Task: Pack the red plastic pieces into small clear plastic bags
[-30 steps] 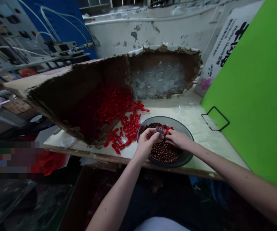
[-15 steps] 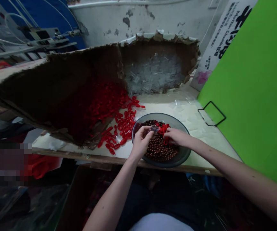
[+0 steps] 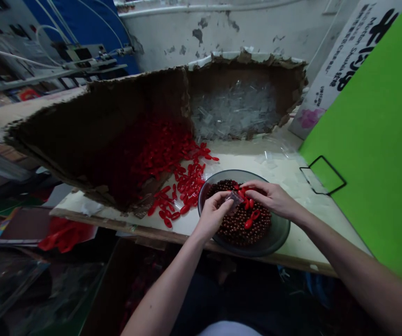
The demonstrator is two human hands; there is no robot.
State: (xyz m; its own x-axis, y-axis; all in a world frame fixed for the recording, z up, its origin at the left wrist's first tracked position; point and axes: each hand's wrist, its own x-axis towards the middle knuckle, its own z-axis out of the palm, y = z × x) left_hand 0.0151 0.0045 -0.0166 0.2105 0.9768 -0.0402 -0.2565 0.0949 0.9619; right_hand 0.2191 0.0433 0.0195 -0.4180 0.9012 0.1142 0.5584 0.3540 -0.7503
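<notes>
Between the thumb and fingers of my left hand (image 3: pixel 212 217) is a small clear plastic piece (image 3: pixel 235 199) with something dark showing in or through it. Just right of it, my right hand (image 3: pixel 276 199) pinches at red oval plastic pieces (image 3: pixel 247 201); its fingertips partly hide them. Both hands are over a grey bowl (image 3: pixel 282 235) filled with shiny brown beads (image 3: pixel 234 231). One red piece (image 3: pixel 252 219) lies on the beads below my right fingers.
An open cardboard box (image 3: pixel 99 88) spills a pile of red plastic pieces (image 3: pixel 189 184) left of the bowl. Clear plastic pieces (image 3: pixel 234 112) fill a second torn box behind. On the right stands a green panel (image 3: pixel 372 154) with a black wire handle (image 3: pixel 322 175).
The view has shifted, so the scene sits further right. My right fingers have moved up and opened out somewhat, and a red piece now shows on the beads below. The clear piece stays in my left hand.
</notes>
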